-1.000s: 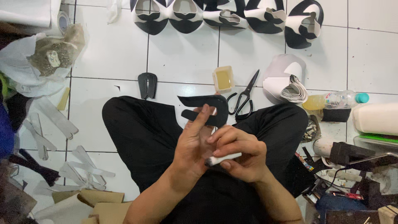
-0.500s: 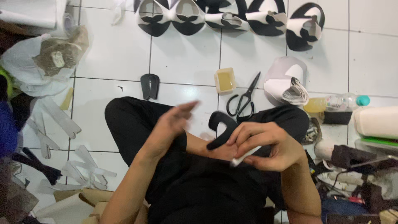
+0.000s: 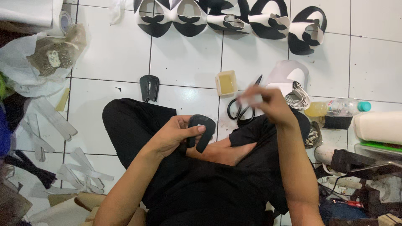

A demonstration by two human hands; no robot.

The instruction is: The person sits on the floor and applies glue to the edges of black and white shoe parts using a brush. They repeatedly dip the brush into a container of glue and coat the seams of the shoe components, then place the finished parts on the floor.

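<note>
The left hand (image 3: 173, 136) grips a curved black piece (image 3: 201, 132) over the lap, its long axis running down and slightly left. The right hand (image 3: 268, 104), raised up and to the right, pinches a small blurred white bit (image 3: 250, 99) above the scissors (image 3: 243, 109) on the tiled floor (image 3: 184, 71), well apart from the piece.

Five shoe uppers (image 3: 228, 19), one scissors (image 3: 242, 109)

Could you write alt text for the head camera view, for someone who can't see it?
Seen from above, a person seated on a white tiled floor holds a curved black piece in the left hand and lifts a small white object in the right hand. Black scissors and a row of black-and-white cut pieces lie ahead.
</note>
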